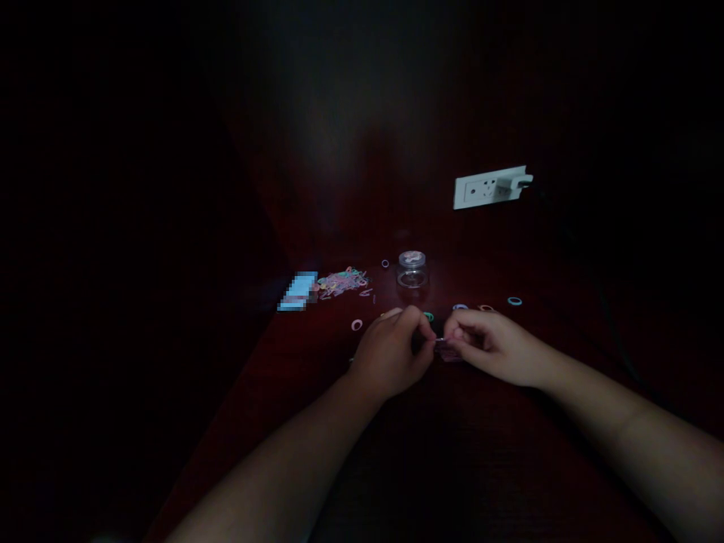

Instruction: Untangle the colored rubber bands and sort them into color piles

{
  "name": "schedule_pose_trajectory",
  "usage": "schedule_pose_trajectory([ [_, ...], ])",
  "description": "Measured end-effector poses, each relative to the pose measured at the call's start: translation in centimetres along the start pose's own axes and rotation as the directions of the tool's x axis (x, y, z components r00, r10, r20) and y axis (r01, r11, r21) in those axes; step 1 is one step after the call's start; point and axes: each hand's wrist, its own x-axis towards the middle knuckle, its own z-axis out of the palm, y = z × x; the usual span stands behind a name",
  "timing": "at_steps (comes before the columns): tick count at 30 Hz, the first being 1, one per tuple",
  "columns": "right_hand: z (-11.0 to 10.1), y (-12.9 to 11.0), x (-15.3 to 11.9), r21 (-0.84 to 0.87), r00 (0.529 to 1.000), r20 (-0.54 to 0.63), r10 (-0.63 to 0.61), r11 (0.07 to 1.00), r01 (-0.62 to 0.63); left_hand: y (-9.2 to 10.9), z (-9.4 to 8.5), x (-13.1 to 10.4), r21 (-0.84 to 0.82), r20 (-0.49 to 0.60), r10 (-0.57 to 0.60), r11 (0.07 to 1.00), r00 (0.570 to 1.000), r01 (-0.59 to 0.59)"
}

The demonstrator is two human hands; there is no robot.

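Note:
My left hand and my right hand meet low over the dark red tabletop, thumbs and fingertips pinched. Between them stretches a thin pale elastic band, held from both sides. Just beneath lies a small purplish patch, too dim to make out. Around the hands are single loops: a pink one to the left, a green one between the hands, a blue one and an orange one partly hidden behind my right hand, and a light blue one farther right.
A heap of small colourful bands lies at the back left, beside a bright pixelated rectangle. A clear lidded jar stands beyond my hands, with a pale loop near it. A wall socket holds a white plug; dark cable runs down at right.

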Motion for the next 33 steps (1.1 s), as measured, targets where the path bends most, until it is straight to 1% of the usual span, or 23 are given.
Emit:
schedule_pose_trajectory([
  [5,0.0,-0.2,0.1,0.006,1.0,-0.008,-0.011,1.0,0.011,-0.2,0.0,0.0,0.004,0.003,0.021,1.0,1.0,-0.022],
  [11,0.0,-0.2,0.1,0.032,1.0,-0.011,-0.005,0.999,0.006,-0.1,-0.1,0.0,0.008,0.028,0.014,1.0,1.0,-0.014],
  [17,-0.2,0.0,0.0,0.061,0.999,-0.04,0.009,0.998,-0.007,-0.1,-0.1,-0.1,0.002,0.003,0.028,1.0,1.0,-0.028],
  [25,-0.9,0.5,0.0,-0.116,0.997,-0.058,-0.056,0.992,0.049,0.0,-0.1,0.0,-0.017,-0.004,0.03,0.999,1.0,-0.03],
  [33,-1.4,0.1,0.1,-0.155,0.998,-0.04,-0.048,0.987,0.041,-0.1,0.0,0.0,-0.007,-0.003,0.045,0.999,0.999,-0.045],
])
